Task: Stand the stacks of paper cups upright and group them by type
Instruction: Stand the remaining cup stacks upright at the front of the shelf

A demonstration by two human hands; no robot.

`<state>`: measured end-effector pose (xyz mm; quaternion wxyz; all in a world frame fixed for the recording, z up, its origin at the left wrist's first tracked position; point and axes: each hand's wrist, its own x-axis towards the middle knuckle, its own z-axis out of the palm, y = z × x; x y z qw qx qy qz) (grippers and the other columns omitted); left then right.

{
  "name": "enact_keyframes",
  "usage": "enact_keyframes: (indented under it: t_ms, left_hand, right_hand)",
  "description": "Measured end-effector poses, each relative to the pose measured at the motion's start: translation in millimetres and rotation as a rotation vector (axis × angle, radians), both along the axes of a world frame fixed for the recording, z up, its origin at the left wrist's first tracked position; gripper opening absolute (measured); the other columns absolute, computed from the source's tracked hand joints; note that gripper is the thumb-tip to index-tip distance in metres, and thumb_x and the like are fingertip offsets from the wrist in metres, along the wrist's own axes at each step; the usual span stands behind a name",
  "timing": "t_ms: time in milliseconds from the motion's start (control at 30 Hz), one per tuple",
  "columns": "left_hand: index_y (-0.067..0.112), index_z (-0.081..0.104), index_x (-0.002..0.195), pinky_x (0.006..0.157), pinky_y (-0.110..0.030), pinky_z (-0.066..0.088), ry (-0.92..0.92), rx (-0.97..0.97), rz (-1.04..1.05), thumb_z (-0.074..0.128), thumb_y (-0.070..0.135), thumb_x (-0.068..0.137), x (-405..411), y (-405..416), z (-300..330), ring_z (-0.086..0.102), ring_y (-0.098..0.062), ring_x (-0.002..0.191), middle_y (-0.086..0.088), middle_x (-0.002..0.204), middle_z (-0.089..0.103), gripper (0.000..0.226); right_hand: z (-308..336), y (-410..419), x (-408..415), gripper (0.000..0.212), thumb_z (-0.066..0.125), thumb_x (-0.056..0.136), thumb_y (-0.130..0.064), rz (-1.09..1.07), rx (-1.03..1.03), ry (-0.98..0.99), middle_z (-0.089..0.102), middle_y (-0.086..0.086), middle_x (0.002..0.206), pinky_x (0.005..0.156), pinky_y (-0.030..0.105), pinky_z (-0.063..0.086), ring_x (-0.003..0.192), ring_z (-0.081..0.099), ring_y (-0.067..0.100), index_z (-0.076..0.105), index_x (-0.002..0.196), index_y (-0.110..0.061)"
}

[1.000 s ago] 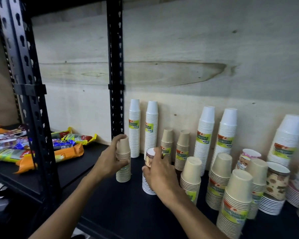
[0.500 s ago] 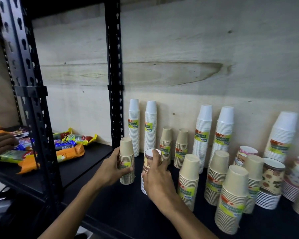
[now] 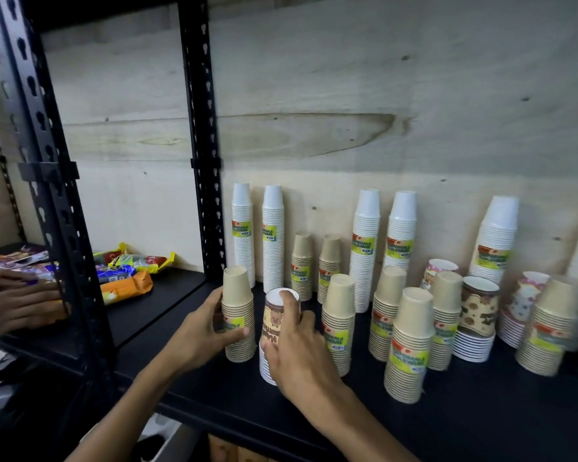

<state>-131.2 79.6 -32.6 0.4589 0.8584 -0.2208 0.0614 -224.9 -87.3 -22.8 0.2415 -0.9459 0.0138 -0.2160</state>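
At lower centre of the frame, the right hand point(image 3: 297, 355) wraps its fingers point(image 3: 289, 308) around a patterned cup stack point(image 3: 274, 323), likely to steady it upright. Just left, the left hand point(image 3: 199, 331) grips a brown cup stack point(image 3: 237, 315), both standing on the shelf point(image 3: 314, 411), touching. Further back, white stacks point(image 3: 273, 238) line the plywood wall, probably already grouped.

We are counting five tall white cup stacks point(image 3: 273, 238), with a sixth cut off at the right edge, eight brown cup stacks point(image 3: 409, 345) and four patterned cup stacks point(image 3: 476, 318). We are also making out at least four snack packets point(image 3: 126, 288).
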Motion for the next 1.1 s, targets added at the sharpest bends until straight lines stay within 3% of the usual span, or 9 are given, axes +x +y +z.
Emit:
enact_keyframes:
  t_ms: [100, 200, 333, 467, 567, 700, 900, 1033, 1100]
  left_hand:
    - [0.04, 0.035, 0.135, 0.089, -0.016, 0.051, -0.013, -0.009, -0.009, 0.082, 0.023, 0.076, -19, 1, 1, 0.061, 0.006, 0.103, 0.022, 0.115, 0.06, 0.078]
    - [0.038, 0.039, 0.131, 0.079, -0.005, 0.049, -0.025, -0.025, -0.028, 0.084, 0.022, 0.074, -40, 0, 5, 0.058, 0.016, 0.104, 0.021, 0.114, 0.062, 0.074]
    - [0.041, 0.041, 0.128, 0.078, -0.007, 0.05, -0.046, -0.032, -0.061, 0.086, 0.028, 0.071, -67, -7, 11, 0.059, 0.01, 0.107, 0.021, 0.116, 0.063, 0.075]
    - [0.049, 0.04, 0.121, 0.075, -0.003, 0.048, -0.032, -0.02, -0.143, 0.085, 0.027, 0.069, -96, -31, 18, 0.055, 0.018, 0.106, 0.034, 0.107, 0.062, 0.072]
    - [0.047, 0.04, 0.123, 0.075, -0.002, 0.048, -0.023, -0.034, -0.223, 0.085, 0.025, 0.07, -117, -60, 20, 0.055, 0.019, 0.107, 0.047, 0.106, 0.057, 0.073]
    - [0.039, 0.042, 0.13, 0.077, -0.005, 0.049, -0.012, -0.039, -0.317, 0.086, 0.025, 0.071, -140, -105, 13, 0.058, 0.013, 0.107, 0.025, 0.114, 0.064, 0.075]
    - [0.037, 0.043, 0.13, 0.086, -0.015, 0.053, 0.011, -0.06, -0.428, 0.087, 0.025, 0.071, -159, -172, 2, 0.059, 0.011, 0.108, 0.023, 0.116, 0.064, 0.074]
    - [0.046, 0.034, 0.133, 0.088, -0.011, 0.05, -0.068, -0.041, -0.454, 0.084, 0.034, 0.074, -167, -217, -3, 0.056, 0.016, 0.106, 0.03, 0.114, 0.06, 0.078]
    - [0.043, 0.033, 0.137, 0.092, -0.018, 0.052, -0.079, -0.045, -0.473, 0.082, 0.034, 0.076, -169, -243, -5, 0.058, 0.011, 0.107, 0.026, 0.117, 0.06, 0.079]
  right_hand:
    - [2, -5, -22, 0.072, 0.056, 0.094, -0.04, 0.042, 0.013, -0.026, 0.044, 0.007, 0.126, 0.086, 0.034, 0.051, 0.11, 0.058, 0.027, 0.006, 0.145, -0.031]
    - [4, -14, -46, 0.07, 0.055, 0.093, -0.044, 0.067, 0.034, -0.064, 0.044, 0.005, 0.127, 0.087, 0.034, 0.049, 0.11, 0.058, 0.025, 0.007, 0.143, -0.034]
    - [13, -33, -81, 0.073, 0.058, 0.09, -0.048, 0.052, 0.061, -0.088, 0.044, 0.002, 0.13, 0.09, 0.039, 0.051, 0.112, 0.058, 0.027, 0.006, 0.14, -0.04]
    - [18, -62, -117, 0.076, 0.061, 0.088, -0.048, 0.012, 0.057, -0.102, 0.046, 0.0, 0.128, 0.09, 0.032, 0.048, 0.112, 0.057, 0.021, 0.006, 0.14, -0.042]
    - [20, -85, -142, 0.077, 0.06, 0.087, -0.051, -0.056, 0.057, -0.087, 0.046, -0.001, 0.13, 0.09, 0.036, 0.045, 0.114, 0.056, 0.022, 0.004, 0.139, -0.046]
    - [18, -117, -169, 0.079, 0.061, 0.086, -0.053, -0.146, 0.063, -0.059, 0.045, -0.002, 0.136, 0.093, 0.038, 0.042, 0.116, 0.055, 0.024, 0.004, 0.139, -0.046]
    - [17, -173, -203, 0.087, 0.064, 0.085, -0.051, -0.301, 0.1, -0.05, 0.046, -0.004, 0.141, 0.097, 0.038, 0.04, 0.121, 0.054, 0.019, 0.002, 0.144, -0.038]
    - [17, -221, -211, 0.088, 0.069, 0.083, -0.046, -0.452, 0.161, -0.057, 0.048, -0.004, 0.144, 0.096, 0.037, 0.041, 0.123, 0.054, 0.02, 0.006, 0.144, -0.034]
    - [14, -244, -214, 0.092, 0.069, 0.084, -0.044, -0.512, 0.181, -0.038, 0.047, -0.003, 0.146, 0.099, 0.037, 0.041, 0.126, 0.053, 0.021, 0.003, 0.147, -0.032]
